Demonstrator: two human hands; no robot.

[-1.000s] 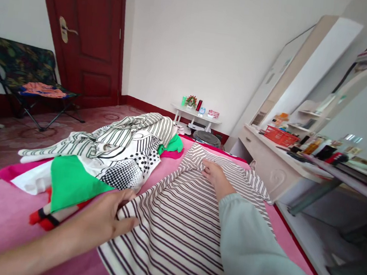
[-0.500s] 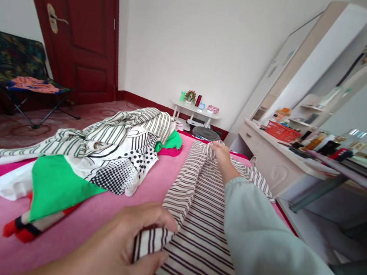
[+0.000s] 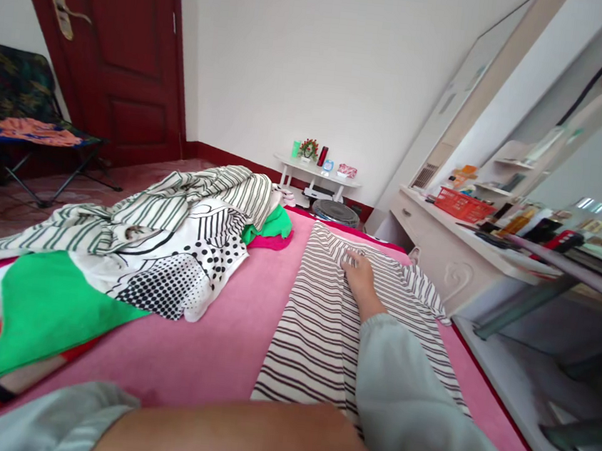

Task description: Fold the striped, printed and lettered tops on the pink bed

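A white shirt with dark stripes (image 3: 310,320) lies on a pink bed cover (image 3: 236,333), its left side folded inward in a long strip. My right hand (image 3: 360,278) is at the far end of the shirt, near the collar, with its fingers bent and closed on the cloth. Low in the view, my left hand (image 3: 335,441) reaches across the near part of the shirt. Its fingers are mostly hidden at the bottom edge, so I cannot see what they hold.
To the left lies a heap of clothes: a green-striped garment (image 3: 162,214), a dotted white garment (image 3: 177,277) and a green cloth (image 3: 56,307). A dressing table (image 3: 438,247) with a red basket (image 3: 462,204) stands right. A folding chair (image 3: 35,136) is by the door.
My left hand has moved right and nearer, across the shirt's lower part. The rolled left edge now lies flatter as a fold. My right hand stays near the collar; the view has shifted slightly right.
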